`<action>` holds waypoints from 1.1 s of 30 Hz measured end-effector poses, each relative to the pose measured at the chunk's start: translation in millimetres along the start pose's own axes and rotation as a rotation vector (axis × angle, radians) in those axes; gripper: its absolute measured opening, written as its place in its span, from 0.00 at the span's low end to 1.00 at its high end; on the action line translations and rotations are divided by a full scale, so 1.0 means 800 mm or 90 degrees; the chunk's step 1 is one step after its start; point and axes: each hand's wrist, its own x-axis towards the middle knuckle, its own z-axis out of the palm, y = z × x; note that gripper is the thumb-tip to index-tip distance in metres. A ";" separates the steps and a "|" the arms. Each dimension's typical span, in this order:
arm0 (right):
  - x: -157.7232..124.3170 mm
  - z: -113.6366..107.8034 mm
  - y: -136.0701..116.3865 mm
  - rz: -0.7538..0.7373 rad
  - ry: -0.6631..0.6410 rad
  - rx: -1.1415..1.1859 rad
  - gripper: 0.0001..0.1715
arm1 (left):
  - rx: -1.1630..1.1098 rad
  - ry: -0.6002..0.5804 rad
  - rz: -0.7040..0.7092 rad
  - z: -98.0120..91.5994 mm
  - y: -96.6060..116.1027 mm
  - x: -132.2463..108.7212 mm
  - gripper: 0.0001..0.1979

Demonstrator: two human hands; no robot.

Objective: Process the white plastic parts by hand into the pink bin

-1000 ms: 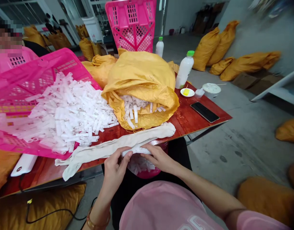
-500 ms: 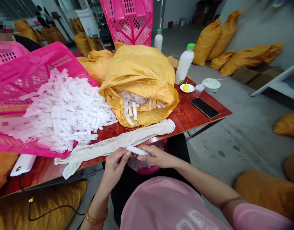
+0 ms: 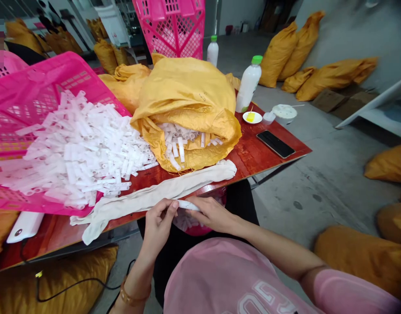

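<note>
Between my two hands, just off the table's front edge, is a white plastic tube [image 3: 188, 205]. My left hand [image 3: 160, 220] pinches its left end between thumb and fingers. Around its right end my right hand [image 3: 215, 214] is closed, palm down. Below them, partly hidden by my hands, a pink basket [image 3: 200, 231] with white pieces sits between my legs. Many similar white tubes [image 3: 98, 148] spill from a tipped pink crate [image 3: 66, 72] on the left. More tubes show in the mouth of a yellow sack [image 3: 190, 87] in front of me.
A rolled white cloth [image 3: 167, 187] lies along the edge of the red table [image 3: 249, 157]. To the right are a phone [image 3: 275, 144], a small dish [image 3: 257, 118], a lidded cup [image 3: 284, 114] and a bottle [image 3: 249, 85]. Yellow sacks [image 3: 360, 261] stand on the floor.
My left fingers have slid further over the tube's left end, so less of it shows. The tube lies slightly flatter. The whole view has shifted a little.
</note>
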 end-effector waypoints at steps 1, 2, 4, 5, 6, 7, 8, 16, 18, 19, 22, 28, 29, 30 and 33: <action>-0.002 -0.001 0.002 0.022 -0.030 0.078 0.14 | -0.011 -0.005 0.010 0.002 0.000 -0.002 0.17; -0.003 -0.001 0.004 0.055 -0.071 0.170 0.16 | -0.022 -0.011 0.024 0.003 -0.001 -0.003 0.17; -0.006 0.001 0.008 0.126 -0.151 0.337 0.19 | -0.029 -0.017 0.049 0.005 -0.003 -0.006 0.16; -0.007 0.003 0.009 0.147 -0.166 0.379 0.20 | -0.024 -0.015 0.054 0.006 -0.005 -0.007 0.16; -0.008 0.006 0.011 0.149 -0.157 0.378 0.21 | -0.015 -0.016 0.052 0.007 -0.007 -0.008 0.16; -0.009 0.010 0.012 0.136 -0.129 0.337 0.21 | -0.007 -0.020 0.043 0.008 -0.010 -0.008 0.16; -0.009 0.013 0.013 0.114 -0.092 0.268 0.20 | -0.001 -0.028 0.026 0.009 -0.013 -0.008 0.16; -0.006 0.011 0.016 0.031 -0.056 0.090 0.21 | -0.093 -0.140 -0.020 0.015 -0.021 -0.017 0.28; -0.005 0.007 0.017 0.024 -0.058 0.090 0.21 | -0.089 -0.184 0.006 0.013 -0.019 -0.021 0.31; -0.005 0.007 0.018 0.024 -0.060 0.080 0.21 | -0.074 -0.210 0.014 0.012 -0.020 -0.022 0.29; -0.008 0.014 0.032 0.034 -0.085 0.029 0.19 | -0.001 -0.354 0.032 -0.007 -0.033 -0.005 0.20; -0.020 0.013 0.085 0.104 -0.126 -0.243 0.27 | 0.442 -0.004 0.009 -0.135 -0.107 0.078 0.14; -0.016 0.003 0.085 0.096 -0.154 -0.242 0.29 | 0.469 0.020 0.001 -0.154 -0.120 0.088 0.13; -0.009 -0.009 0.081 0.079 -0.181 -0.216 0.26 | 0.486 0.025 -0.001 -0.170 -0.132 0.097 0.12; 0.042 -0.052 0.062 0.024 -0.125 -0.152 0.14 | 0.502 0.009 0.013 -0.189 -0.160 0.117 0.08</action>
